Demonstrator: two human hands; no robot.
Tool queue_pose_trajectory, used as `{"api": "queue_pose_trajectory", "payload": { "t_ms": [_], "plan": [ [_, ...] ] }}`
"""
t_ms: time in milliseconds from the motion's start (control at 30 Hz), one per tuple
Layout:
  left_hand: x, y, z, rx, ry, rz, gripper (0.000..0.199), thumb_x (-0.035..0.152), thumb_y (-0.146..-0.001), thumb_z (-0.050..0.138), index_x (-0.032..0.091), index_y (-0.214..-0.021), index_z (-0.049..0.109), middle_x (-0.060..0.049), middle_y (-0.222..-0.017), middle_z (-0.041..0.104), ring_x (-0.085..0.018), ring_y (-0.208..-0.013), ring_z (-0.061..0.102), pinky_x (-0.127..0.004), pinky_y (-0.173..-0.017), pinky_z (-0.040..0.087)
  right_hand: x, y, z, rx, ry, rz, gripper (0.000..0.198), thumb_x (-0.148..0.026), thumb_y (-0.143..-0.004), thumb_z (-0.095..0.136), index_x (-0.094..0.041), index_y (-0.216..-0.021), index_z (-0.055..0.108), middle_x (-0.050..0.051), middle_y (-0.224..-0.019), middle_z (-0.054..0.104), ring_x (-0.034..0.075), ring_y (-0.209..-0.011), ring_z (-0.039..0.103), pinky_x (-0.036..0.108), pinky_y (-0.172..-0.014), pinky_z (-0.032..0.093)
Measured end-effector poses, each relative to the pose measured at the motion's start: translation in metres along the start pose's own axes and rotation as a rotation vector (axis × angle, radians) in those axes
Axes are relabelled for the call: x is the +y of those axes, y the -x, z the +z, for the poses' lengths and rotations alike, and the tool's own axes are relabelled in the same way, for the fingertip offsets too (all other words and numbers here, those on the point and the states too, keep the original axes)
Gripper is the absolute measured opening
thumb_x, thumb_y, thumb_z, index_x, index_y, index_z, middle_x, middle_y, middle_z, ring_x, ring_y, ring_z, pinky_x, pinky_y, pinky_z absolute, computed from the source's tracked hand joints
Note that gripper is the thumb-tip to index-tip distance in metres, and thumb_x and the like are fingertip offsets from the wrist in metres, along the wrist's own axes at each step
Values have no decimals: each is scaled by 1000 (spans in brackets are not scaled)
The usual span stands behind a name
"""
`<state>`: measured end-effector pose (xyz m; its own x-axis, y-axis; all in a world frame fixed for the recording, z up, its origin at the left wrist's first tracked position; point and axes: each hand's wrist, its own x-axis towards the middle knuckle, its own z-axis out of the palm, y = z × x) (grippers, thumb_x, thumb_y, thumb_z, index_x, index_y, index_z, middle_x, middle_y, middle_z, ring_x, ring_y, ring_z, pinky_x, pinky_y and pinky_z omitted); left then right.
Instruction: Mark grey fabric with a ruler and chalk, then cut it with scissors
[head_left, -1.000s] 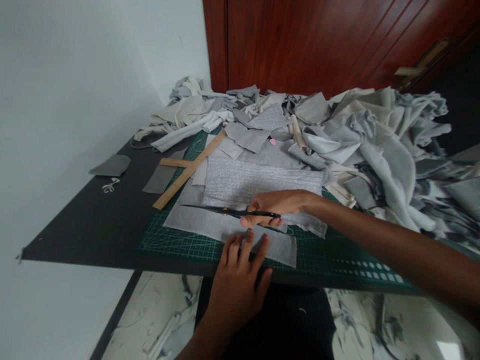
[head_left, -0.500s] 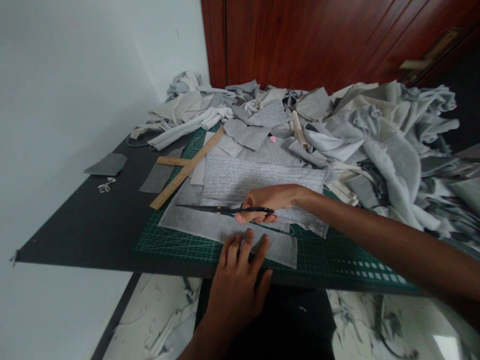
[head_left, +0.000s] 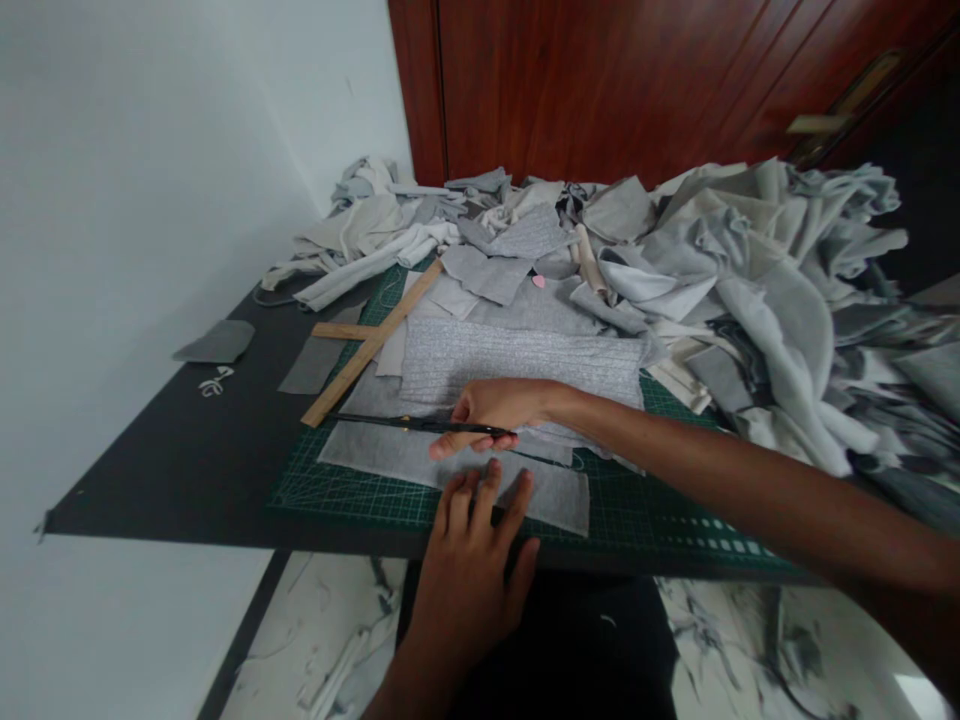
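Black scissors are gripped in my right hand, their blades pointing left across a grey fabric piece. The blades look nearly closed, and the tip reaches close to the lower end of a wooden ruler. My left hand lies with fingers spread, its fingertips pressing on the near edge of that fabric. Behind my right hand, a ribbed grey fabric piece rests on the green cutting mat. Part of the cut line is hidden under my right hand.
Heaps of grey and white fabric scraps cover the back and right of the black table. A small pink piece lies among them. A loose grey scrap sits at the left. Behind stands a wooden door.
My right hand has moved left with the scissors, the blade tip now near the ruler. My left hand stays on the fabric, and the view has shifted slightly.
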<state>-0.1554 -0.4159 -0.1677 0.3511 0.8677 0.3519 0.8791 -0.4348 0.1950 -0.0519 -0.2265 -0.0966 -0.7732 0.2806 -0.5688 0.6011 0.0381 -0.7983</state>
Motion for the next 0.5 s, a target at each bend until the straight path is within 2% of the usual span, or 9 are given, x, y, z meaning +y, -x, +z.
{"api": "queue_pose_trajectory", "payload": {
  "t_ms": [100, 233, 400, 500],
  "plan": [
    [-1, 0, 0, -5, 12, -6, 54, 41, -102, 55, 26, -154, 55, -15, -150, 56, -36, -130, 52, -55, -109, 47, -2, 3, 0, -5, 1, -4, 62, -69, -81, 77, -18, -62, 48, -8, -50, 47, 3, -41, 39, 19, -41, 32],
    [0, 1, -1, -21, 23, -11, 55, 37, -101, 56, 25, -155, 54, -15, -152, 54, -37, -130, 52, -56, -109, 47, -1, 20, -7, -29, 0, -50, 62, -72, -81, 75, -19, -62, 47, -9, -49, 43, 4, -41, 37, 20, -39, 29],
    [4, 3, -1, -17, 7, -24, 54, 34, -103, 53, 23, -155, 53, -15, -154, 52, -37, -135, 49, -57, -112, 46, 24, 70, -18, -98, -76, -124, 67, -81, -80, 70, -21, -66, 43, -9, -53, 39, 5, -46, 33, 21, -43, 28],
    [7, 3, 1, -12, -1, -26, 55, 31, -103, 52, 23, -157, 50, -15, -156, 51, -37, -135, 49, -56, -112, 46, 46, 104, -17, -89, -103, -231, 74, -93, -77, 58, -20, -82, 49, -7, -66, 41, 8, -58, 37, 24, -53, 36]
  ]
}}
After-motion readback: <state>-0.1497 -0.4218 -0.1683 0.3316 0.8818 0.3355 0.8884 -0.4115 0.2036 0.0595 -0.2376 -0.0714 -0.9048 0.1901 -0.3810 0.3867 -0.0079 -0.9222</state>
